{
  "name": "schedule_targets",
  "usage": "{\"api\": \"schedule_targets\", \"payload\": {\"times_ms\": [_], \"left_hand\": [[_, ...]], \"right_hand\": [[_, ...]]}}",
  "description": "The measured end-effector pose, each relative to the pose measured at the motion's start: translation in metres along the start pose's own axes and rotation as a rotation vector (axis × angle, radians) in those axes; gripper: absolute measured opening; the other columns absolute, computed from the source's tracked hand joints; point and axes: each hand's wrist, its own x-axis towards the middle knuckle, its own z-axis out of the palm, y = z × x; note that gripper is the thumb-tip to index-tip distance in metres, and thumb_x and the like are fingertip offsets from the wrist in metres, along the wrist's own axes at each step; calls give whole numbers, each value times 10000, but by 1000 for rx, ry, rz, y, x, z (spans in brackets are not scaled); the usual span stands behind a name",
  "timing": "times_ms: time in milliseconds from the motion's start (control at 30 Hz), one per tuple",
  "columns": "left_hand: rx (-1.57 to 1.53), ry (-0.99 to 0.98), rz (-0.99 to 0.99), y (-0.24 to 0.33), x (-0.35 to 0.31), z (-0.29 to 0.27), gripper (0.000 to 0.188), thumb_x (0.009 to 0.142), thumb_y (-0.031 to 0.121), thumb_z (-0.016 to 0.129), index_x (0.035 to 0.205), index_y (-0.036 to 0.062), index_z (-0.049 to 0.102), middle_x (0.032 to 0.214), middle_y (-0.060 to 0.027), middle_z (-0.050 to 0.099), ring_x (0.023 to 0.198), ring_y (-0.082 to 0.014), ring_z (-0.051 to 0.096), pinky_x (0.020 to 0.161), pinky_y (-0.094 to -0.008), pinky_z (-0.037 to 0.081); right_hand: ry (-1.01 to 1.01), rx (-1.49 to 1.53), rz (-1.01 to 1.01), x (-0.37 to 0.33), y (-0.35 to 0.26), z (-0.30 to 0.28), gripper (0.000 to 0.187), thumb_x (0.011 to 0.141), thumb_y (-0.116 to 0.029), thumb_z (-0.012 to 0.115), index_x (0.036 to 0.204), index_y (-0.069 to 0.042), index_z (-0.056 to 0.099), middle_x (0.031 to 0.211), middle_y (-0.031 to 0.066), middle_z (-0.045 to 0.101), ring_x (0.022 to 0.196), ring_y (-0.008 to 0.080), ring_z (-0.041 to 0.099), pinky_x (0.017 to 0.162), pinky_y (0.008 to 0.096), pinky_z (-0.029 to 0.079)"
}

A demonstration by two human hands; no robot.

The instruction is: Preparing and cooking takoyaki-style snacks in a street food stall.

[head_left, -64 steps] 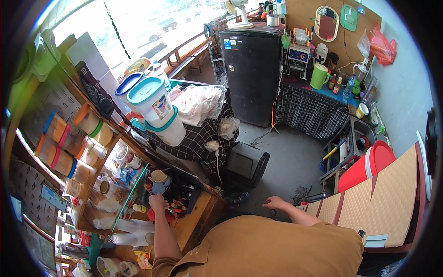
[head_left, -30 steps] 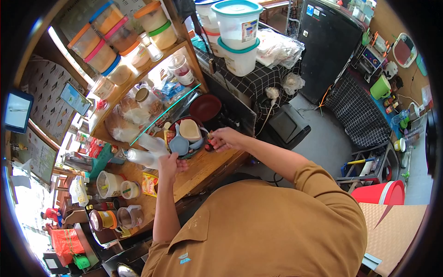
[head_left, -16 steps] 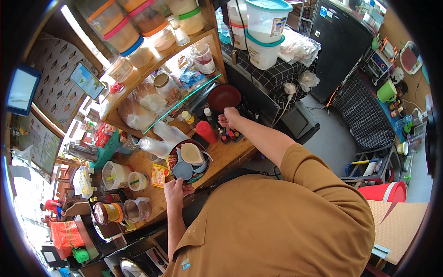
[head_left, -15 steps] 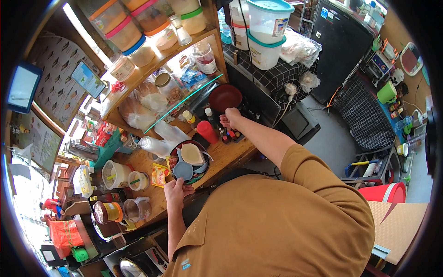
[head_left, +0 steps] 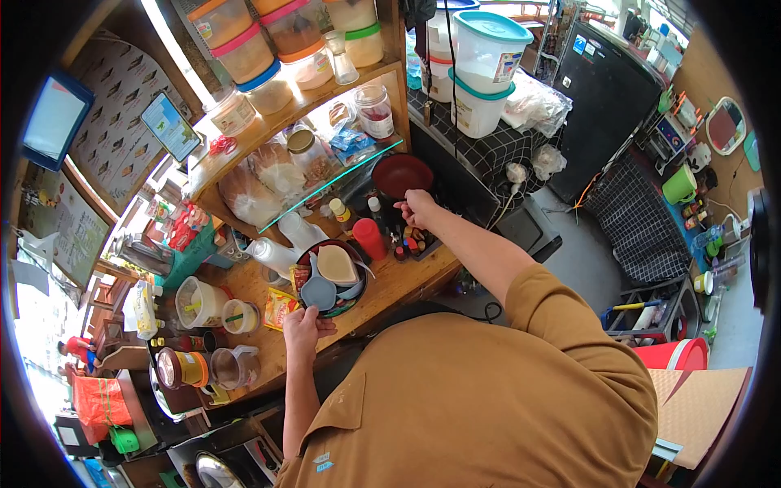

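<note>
1. Two hands at work over a wooden counter (head_left: 382,294), seen from above.
2. Left hand (head_left: 304,325): fingers curled onto the near rim of a dark round tray (head_left: 332,276), gripping it at about 7 o'clock of the tray.
3. On the tray: a grey scoop (head_left: 318,293) toward 7 o'clock, a cream funnel-shaped piece (head_left: 337,263) near the middle, a spoon handle toward 3 o'clock.
4. Right hand (head_left: 417,208): fingers bent and bunched together, tips pointing down at a small tray of little bottles (head_left: 412,242); hard to tell whether anything is pinched between them.
5. Just at 12 o'clock of the right hand: a dark red bowl (head_left: 402,175), touching or nearly touching the knuckles.
6. At 8 o'clock of the right hand: a red squeeze bottle (head_left: 371,238), standing upright between the round tray and the small bottles.
7. At 10 o'clock of the round tray: a white bottle (head_left: 274,255) lying tilted.
8. At 9 o'clock of the left hand: a yellow packet (head_left: 281,308), then a small cup (head_left: 238,316) and a clear jug (head_left: 200,302).
9. Farther out, at 12 o'clock: shelves with lidded tubs (head_left: 268,49), jars and bagged bread (head_left: 262,183).
</note>
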Motion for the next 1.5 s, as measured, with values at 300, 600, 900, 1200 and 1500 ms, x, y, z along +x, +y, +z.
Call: {"api": "schedule_targets", "payload": {"times_ms": [300,600,900,1200,1500], "left_hand": [[26,-31,18,9,34,31,278,963,155,558,780,-54,567,712,-166,646,573,-247,668,539,-379,614],[-116,-173,27,34,94,151,234,947,159,566,810,-31,550,750,-180,658,604,-278,678,537,-393,615],[-19,-102,69,21,185,257,252,942,131,533,888,-112,572,721,-186,656,558,-276,670,503,-413,614],[135,-88,-3,14,220,254,285,963,162,526,897,-104,607,778,-181,666,596,-321,681,501,-440,617],[629,-919,720,143,-42,203,112,890,122,667,863,20,705,790,-71,703,761,-136,669,710,-312,531]], "right_hand": [[-159,-257,-251,-142,32,-77,355,936,-272,481,749,-6,623,466,38,477,354,152,421,362,304,287],[-102,-217,-153,-236,89,-189,387,954,-266,530,689,4,610,443,20,454,343,123,402,349,285,224],[0,-109,-190,-270,125,-249,399,953,-257,539,671,8,634,450,27,486,354,120,416,349,279,240],[30,-223,-168,-283,132,-278,426,951,-268,533,668,31,642,455,46,514,360,132,446,351,283,290],[-85,-641,-168,-274,77,-273,468,953,-290,537,625,21,658,511,79,600,411,138,520,413,278,408]]}}
